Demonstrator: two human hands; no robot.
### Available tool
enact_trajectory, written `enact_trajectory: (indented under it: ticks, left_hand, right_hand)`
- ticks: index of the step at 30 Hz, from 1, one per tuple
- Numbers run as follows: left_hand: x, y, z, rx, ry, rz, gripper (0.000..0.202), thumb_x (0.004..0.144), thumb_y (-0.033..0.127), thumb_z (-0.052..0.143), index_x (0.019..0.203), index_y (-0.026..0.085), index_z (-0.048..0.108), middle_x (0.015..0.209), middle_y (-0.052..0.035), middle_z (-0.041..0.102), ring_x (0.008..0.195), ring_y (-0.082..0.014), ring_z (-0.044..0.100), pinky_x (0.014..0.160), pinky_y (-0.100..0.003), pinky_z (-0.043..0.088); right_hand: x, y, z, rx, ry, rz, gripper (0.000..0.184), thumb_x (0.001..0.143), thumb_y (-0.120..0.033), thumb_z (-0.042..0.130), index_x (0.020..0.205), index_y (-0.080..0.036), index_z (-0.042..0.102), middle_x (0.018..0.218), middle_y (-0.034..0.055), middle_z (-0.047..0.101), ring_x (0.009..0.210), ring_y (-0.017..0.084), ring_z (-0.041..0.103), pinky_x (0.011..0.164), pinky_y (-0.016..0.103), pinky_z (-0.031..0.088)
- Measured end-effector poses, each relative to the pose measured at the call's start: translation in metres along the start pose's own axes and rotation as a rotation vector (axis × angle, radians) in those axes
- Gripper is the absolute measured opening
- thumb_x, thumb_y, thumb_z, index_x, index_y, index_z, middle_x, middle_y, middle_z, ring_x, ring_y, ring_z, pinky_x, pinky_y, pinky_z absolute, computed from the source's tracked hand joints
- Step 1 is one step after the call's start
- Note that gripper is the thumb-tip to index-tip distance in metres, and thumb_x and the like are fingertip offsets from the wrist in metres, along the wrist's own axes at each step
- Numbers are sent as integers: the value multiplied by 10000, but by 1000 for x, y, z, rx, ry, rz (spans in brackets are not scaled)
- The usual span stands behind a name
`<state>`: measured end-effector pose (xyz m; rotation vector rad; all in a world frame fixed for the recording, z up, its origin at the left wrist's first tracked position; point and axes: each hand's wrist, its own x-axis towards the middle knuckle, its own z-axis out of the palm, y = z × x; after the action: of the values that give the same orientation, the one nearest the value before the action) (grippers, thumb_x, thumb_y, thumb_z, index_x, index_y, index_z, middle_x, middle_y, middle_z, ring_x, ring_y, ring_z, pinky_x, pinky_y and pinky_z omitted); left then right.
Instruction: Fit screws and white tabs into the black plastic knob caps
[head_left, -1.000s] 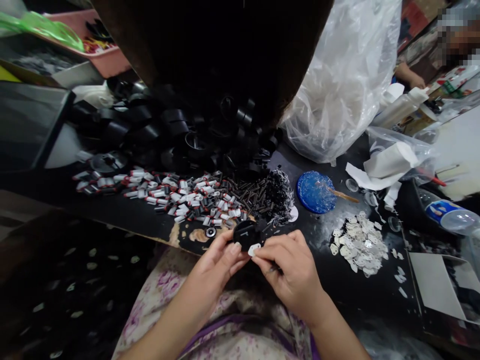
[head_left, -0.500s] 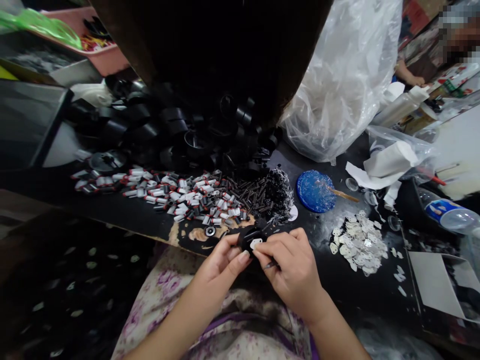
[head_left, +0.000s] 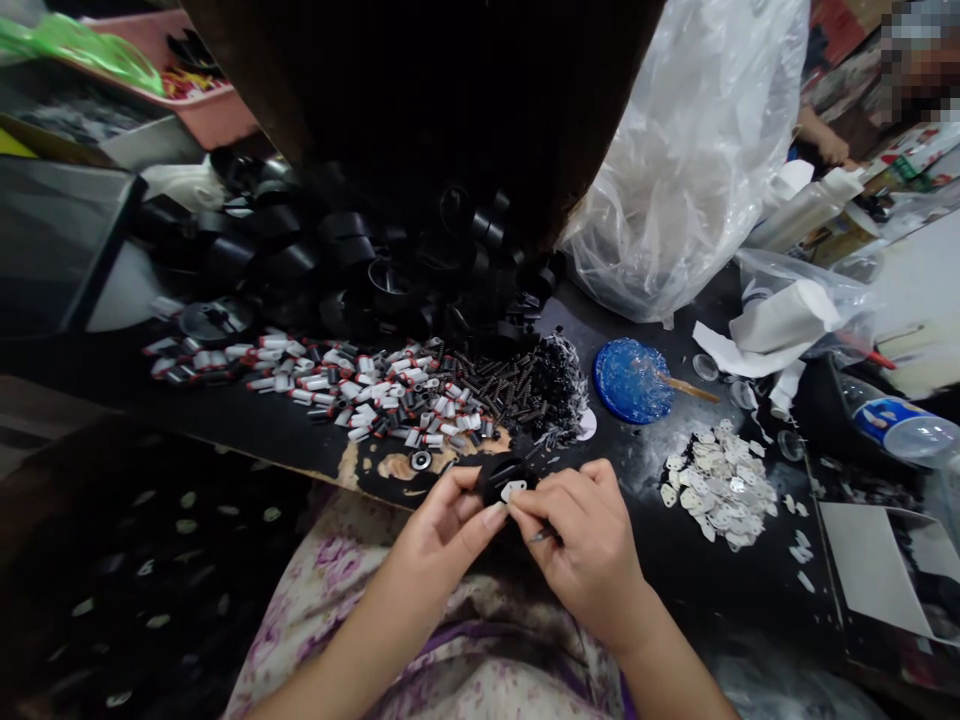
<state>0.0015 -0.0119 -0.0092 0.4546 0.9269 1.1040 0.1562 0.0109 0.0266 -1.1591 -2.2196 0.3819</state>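
Note:
My left hand (head_left: 456,530) is closed around a black round plastic part (head_left: 495,478) near the table's front edge. A small whitish plate with holes (head_left: 514,489) lies against that part. My right hand (head_left: 581,525) pinches the plate's near edge between thumb and forefinger. A thin dark tool with a pointed end (head_left: 541,536) is tucked in the curled fingers of the same hand; its kind I cannot make out. Just beyond the hands are dark coil springs (head_left: 506,388) and a heap of small black pieces (head_left: 559,385). Similar whitish plates (head_left: 720,490) form a pile at right.
Grey-white cylinders with red rings (head_left: 390,395) spread leftward, with black plastic housings (head_left: 285,250) behind. A blue lid of clear grease-like stuff (head_left: 634,380) holds a wooden stick (head_left: 690,389). A big plastic bag (head_left: 675,180) stands behind it. Another person's hand (head_left: 825,140) shows far right.
Both hands stay almost in place, still on the black part and the plate. The right fingertips have shifted very slightly; the whole view has moved a little.

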Motion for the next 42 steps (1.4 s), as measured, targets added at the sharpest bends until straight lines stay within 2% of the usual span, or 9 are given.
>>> enact_trajectory:
  ticks: [11, 14, 17, 19, 21, 25, 30, 34, 42]
  left_hand:
    - [-6, -9, -9, 5, 232, 9, 221, 764, 343, 784, 889, 255, 624, 798, 46, 680, 762, -127, 624, 710, -197, 516]
    - [-27, -5, -52, 108, 305, -27, 289, 731, 417, 792, 931, 256, 659, 906, 1, 721, 834, -188, 662, 752, -270, 545]
    - [-55, 1, -121, 335, 563, 7, 419, 685, 519, 778, 1006, 267, 683, 1030, -46, 735, 1020, -321, 655, 909, -433, 523]
    - [-66, 13, -158, 526, 743, 122, 424, 665, 517, 781, 1026, 314, 689, 1141, -26, 718, 1226, -390, 547, 1085, -523, 377]
    - [-66, 34, -171, 704, 824, 286, 356, 718, 472, 747, 1056, 385, 673, 1254, 26, 675, 1323, -371, 467, 1150, -511, 286]
    - [-17, 91, -132, 1140, 579, 620, 260, 916, 388, 515, 1123, 296, 642, 1112, -75, 714, 1055, -308, 651, 967, -434, 470]
    - [74, 144, -89, 1306, 596, 745, 244, 768, 421, 706, 922, 238, 656, 927, -106, 673, 990, -364, 599, 979, -484, 394]
    - [95, 140, -86, 1350, 594, 760, 118, 821, 349, 634, 834, 238, 594, 856, -84, 617, 898, -332, 588, 901, -475, 411]
    - [82, 125, -96, 1271, 426, 792, 81, 875, 306, 551, 830, 241, 566, 908, -51, 632, 801, -219, 621, 765, -347, 505]
  right_hand:
    - [-4, -19, 23, 126, -2, 111, 141, 949, -185, 598, 830, -192, 673, 685, -21, 672, 613, 114, 543, 688, 324, 263]
    - [8, -26, 28, 300, -156, 22, 144, 950, -242, 599, 840, -212, 687, 705, -32, 677, 629, 107, 567, 699, 311, 296]
    - [20, -28, 26, 447, -191, -77, 122, 936, -245, 589, 883, -225, 698, 687, -44, 660, 617, 101, 565, 705, 285, 352]
    - [26, -25, 24, 468, -131, -3, 126, 921, -212, 580, 864, -230, 690, 698, -45, 671, 632, 107, 571, 675, 264, 379]
    - [30, -22, 25, 464, -104, 107, 156, 914, -184, 565, 819, -239, 675, 709, -51, 685, 655, 114, 592, 653, 249, 398]
    - [27, -20, 28, 444, -221, 111, 154, 920, -191, 555, 829, -255, 661, 745, -55, 702, 695, 125, 638, 680, 247, 432]
    - [11, -12, 29, 341, -257, 69, 142, 923, -202, 555, 864, -268, 665, 746, -50, 715, 684, 134, 656, 686, 247, 451]
    - [2, -5, 34, 322, -279, 126, 146, 924, -216, 557, 846, -271, 668, 764, -58, 729, 710, 131, 678, 695, 237, 456]
    - [15, -14, 33, 408, -304, 245, 173, 922, -247, 552, 802, -244, 676, 772, -28, 720, 745, 153, 669, 756, 267, 455]
